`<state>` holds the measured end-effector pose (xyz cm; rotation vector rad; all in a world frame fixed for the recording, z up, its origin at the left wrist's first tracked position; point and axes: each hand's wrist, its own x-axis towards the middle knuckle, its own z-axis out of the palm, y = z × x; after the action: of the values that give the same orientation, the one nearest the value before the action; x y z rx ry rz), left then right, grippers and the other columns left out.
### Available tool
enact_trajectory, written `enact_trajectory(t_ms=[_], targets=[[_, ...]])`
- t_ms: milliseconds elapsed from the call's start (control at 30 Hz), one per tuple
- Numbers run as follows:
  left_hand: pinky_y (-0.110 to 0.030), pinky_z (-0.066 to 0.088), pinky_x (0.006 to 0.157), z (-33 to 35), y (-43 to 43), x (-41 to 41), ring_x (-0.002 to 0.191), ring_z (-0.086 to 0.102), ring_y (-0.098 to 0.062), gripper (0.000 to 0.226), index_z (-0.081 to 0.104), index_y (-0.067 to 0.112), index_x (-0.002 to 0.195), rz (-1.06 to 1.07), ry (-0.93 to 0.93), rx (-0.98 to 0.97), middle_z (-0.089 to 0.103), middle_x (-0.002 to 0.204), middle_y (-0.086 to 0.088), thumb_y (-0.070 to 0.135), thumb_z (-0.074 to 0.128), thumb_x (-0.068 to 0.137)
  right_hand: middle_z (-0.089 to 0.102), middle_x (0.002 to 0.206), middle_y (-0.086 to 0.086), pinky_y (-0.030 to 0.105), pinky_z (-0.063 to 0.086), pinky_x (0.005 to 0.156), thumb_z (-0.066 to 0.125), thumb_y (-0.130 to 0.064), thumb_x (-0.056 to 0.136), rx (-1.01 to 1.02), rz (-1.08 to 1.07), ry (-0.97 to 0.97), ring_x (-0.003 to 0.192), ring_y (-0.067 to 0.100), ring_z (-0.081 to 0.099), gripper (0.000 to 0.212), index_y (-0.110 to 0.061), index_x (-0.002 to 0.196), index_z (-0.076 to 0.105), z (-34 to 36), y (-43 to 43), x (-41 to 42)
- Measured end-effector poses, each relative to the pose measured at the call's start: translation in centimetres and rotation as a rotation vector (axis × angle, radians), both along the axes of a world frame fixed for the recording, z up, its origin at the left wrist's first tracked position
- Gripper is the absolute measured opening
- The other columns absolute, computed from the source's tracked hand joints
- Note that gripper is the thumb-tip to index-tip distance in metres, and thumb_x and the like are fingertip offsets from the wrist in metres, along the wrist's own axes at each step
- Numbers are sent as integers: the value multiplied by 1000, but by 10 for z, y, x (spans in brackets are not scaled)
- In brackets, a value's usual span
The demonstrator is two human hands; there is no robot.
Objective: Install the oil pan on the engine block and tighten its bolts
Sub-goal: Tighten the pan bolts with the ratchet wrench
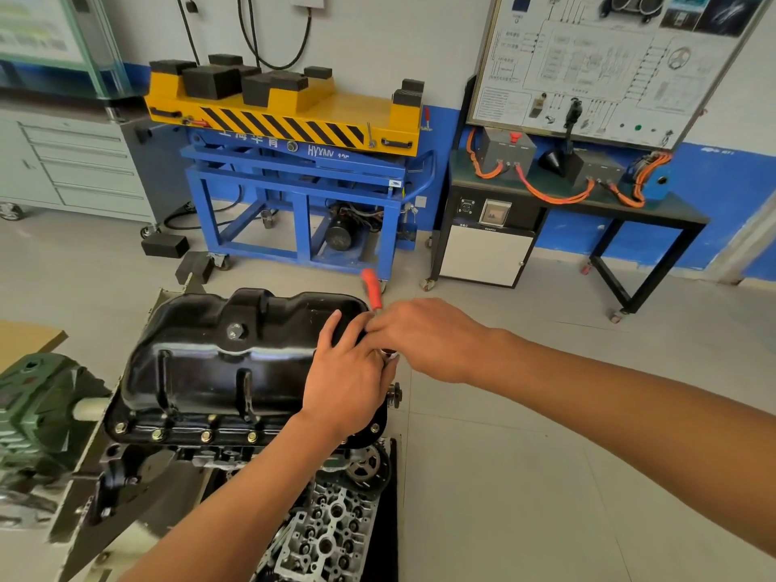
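Pressing flat on the oil pan [201, 371], left hand [348, 371] steadies it while right hand [424, 338] grips the wrench [373, 287]; pan prob. stiff, heavy, slick, so hold by rim.

Oil pan [218, 359] seated on engine block [201, 453]; cylinder head [331, 535] before the block. Ratchet [373, 289] at pan's right end, right hand [424, 338] on it, left hand [348, 371] beside. Lift trolley [302, 191] behind; desk [630, 212] to its right.
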<state>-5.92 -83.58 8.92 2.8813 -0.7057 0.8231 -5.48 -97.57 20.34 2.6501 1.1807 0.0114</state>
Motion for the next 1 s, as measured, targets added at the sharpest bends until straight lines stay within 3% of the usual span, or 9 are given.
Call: enact_trajectory(t_ms=[100,200,367,467,533,667,833,900,1000], targets=[[-53,31,115,0,0,-1,133,51,-24,39,78,18,78,14,-12,9,71,122,-7,36,49,96,61,126,-7,37,52,84,52,3,89,-4,64,42,118,19,56,49,-24,129,61,2,-5,4],[-53,31,114,1,0,-1,132,52,-24,28,78,18,79,9,-20,-7,71,121,-6,34,60,92,61,127,-7,33,50,74,54,5,87,5,46,68,115,20,57,55,-26,133,58,1,-7,3],[-52,26,116,-3,0,1,131,52,-25,36,79,18,84,-9,-31,-34,71,118,0,36,50,95,65,103,1,35,50,60,52,8,82,-68,-37,51,86,25,64,46,-18,118,61,2,-6,-1],[-51,23,116,-5,0,3,130,53,-26,40,78,18,88,-26,-50,-55,72,114,1,37,43,95,58,80,2,35,46,57,53,7,83,-109,-99,28,62,22,55,32,-14,104,63,5,-5,-4],[-51,21,117,-6,0,3,129,53,-27,37,77,19,96,-35,-65,-62,72,111,2,36,44,95,44,68,-1,32,41,54,57,-2,90,-97,-125,2,53,17,44,14,-16,86,57,8,-6,-6],[-50,17,117,-6,0,2,131,51,-27,41,74,20,108,-27,-53,-23,72,113,3,40,40,96,47,65,-2,28,26,45,58,-29,93,50,-221,112,53,12,45,23,-15,75,55,8,-6,-10],[-52,15,117,-6,3,3,134,50,-30,36,76,22,110,-28,-69,70,70,119,2,37,57,83,59,72,1,34,49,54,56,-28,93,333,-398,251,70,22,62,19,-12,84,61,-10,9,-19],[-51,20,117,-6,3,5,133,51,-27,37,77,24,110,16,-57,119,70,120,4,38,77,75,63,69,3,40,57,59,54,-25,93,445,-462,282,63,23,65,18,-10,85,61,-14,14,-21],[-50,32,114,-7,2,7,128,57,-24,41,78,23,107,36,-80,120,72,114,6,44,81,72,70,61,7,40,61,59,52,-21,95,552,-551,374,47,18,66,19,-6,86,61,-16,17,-21]])
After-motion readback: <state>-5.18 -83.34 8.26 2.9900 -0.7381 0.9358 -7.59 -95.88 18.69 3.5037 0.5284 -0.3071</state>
